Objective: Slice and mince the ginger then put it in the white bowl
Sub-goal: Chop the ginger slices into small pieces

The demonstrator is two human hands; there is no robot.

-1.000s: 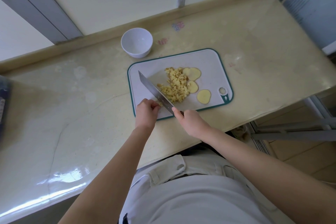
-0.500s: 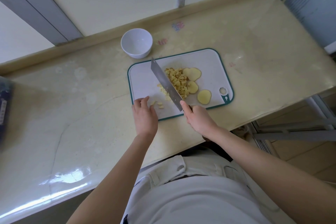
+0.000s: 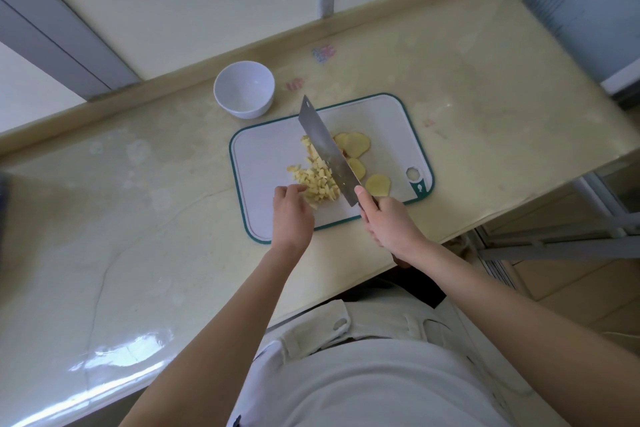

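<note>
Indoors, on the beige counter (image 3: 121,218), right grip (image 3: 391,225) clasps knife (image 3: 327,149), left grip (image 3: 292,215) loose

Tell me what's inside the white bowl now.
Nothing shows inside the white bowl: bare floor and far wall, no ginger. Its near inner wall is hidden behind the rim. The minced ginger lies on the cutting board.

No legible text, brand or nos. anywhere. Surface (image 3: 138,218) has small coloured marks, upper centre of frame: blue-pink mark (image 3: 323,54) by the back edge, pink mark (image 3: 294,83) just right of bowl (image 3: 242,111), faint pink mark (image 3: 429,122) right of board (image 3: 266,163). All too blurred to read. Board's teal corner (image 3: 419,193), centre-right, bears a tiny white icon (image 3: 419,187), shape unclear.
</note>
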